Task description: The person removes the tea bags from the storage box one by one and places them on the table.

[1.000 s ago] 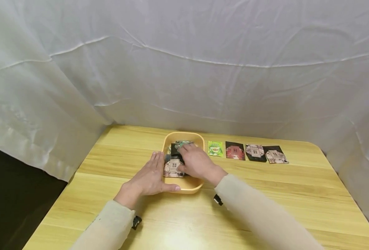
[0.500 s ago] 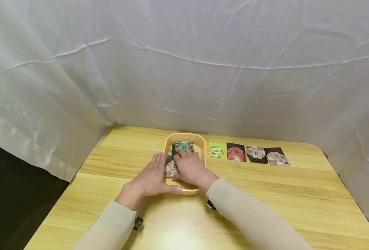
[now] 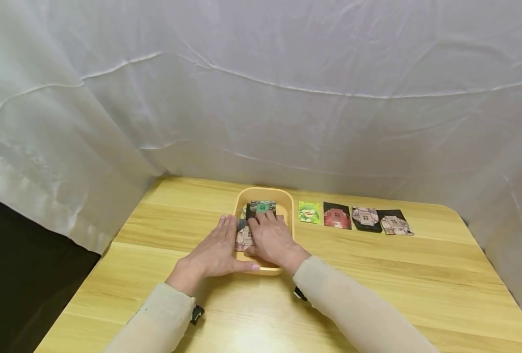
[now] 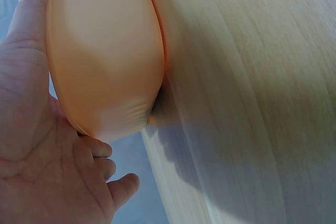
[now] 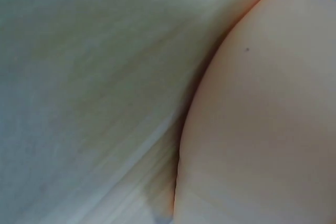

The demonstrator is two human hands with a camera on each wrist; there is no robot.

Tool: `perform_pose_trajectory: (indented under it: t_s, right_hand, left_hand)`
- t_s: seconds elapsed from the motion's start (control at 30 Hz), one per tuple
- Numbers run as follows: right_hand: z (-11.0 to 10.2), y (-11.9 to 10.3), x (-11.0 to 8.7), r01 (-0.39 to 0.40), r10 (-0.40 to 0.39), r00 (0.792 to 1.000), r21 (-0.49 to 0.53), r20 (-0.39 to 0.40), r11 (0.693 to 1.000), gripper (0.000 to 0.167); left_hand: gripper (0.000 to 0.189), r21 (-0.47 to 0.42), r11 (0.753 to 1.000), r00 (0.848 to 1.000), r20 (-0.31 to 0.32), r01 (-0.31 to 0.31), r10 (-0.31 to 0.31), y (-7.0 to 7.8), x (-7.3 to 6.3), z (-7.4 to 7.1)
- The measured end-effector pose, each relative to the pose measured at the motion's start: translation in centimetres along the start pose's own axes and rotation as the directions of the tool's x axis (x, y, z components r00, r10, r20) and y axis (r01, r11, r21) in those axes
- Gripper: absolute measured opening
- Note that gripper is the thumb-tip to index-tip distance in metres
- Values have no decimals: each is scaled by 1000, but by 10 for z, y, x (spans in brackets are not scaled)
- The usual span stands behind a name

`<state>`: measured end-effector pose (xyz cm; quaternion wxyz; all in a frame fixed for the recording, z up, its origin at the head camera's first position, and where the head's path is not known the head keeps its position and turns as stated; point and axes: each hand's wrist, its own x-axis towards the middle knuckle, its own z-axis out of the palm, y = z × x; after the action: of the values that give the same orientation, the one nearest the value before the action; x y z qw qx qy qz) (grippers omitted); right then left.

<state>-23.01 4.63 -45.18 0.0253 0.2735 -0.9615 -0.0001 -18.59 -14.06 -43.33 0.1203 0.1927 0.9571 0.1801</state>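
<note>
Sachets in dark, patterned wrappers lie overlapped inside an orange tray [image 3: 285, 200] with rounded corners. Farthest in is a green-panelled sachet [image 3: 263, 208] with a small window motif; toward the near left, a pale floral sachet [image 3: 244, 239] shows beside the fingers. The right hand [image 3: 273, 239] reaches over the tray's near side and covers part of the pile (whether its fingers pinch a sachet or only press, I cannot tell). The left hand [image 3: 214, 249] lies along the tray's left side, fingers extended and side by side, thumb spread away along the near rim; it steadies rather than clamps.

Just beside the tray, on its right, a bright green-yellow sachet [image 3: 309, 212] starts a row on the wooden table [image 3: 376, 279]. Next come a red-and-black sachet [image 3: 337, 215], a pink-and-black sachet [image 3: 366, 218] and, slightly tilted, a black sachet with a pale lower half [image 3: 395, 222]. Behind hangs a creased, pale curtain [image 3: 287, 122].
</note>
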Motion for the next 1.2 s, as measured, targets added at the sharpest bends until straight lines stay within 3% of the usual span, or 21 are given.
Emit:
perform_pose_trajectory:
  t_s: [0.2, 0.47, 0.63, 0.8, 1.2]
  right_hand:
    - [-3, -2, -2, -5, 5, 1000, -13, 15, 1000, 91]
    - [-5, -1, -2, -31, 26, 996, 53, 86, 998, 97]
    - [-12, 4, -4, 9, -8, 995, -3, 98, 1000, 101]
    - [-20, 11, -8, 25, -13, 987, -68, 159, 997, 103]
    - [-28, 15, -7, 22, -20, 970, -4, 241, 1000, 105]
  left_hand:
    - [144, -4, 1000, 1000, -6, -7, 7, 1, -1, 0]
    - [144, -3, 1000, 1000, -8, -22, 22, 1, 0, -1]
    - [144, -3, 1000, 1000, -9, -21, 20, 0, -1, -1]
    - [143, -18, 1000, 1000, -8, -4, 4, 1, -2, -1]
    - [143, -5, 1000, 1000, -3, -5, 5, 2, -3, -2]
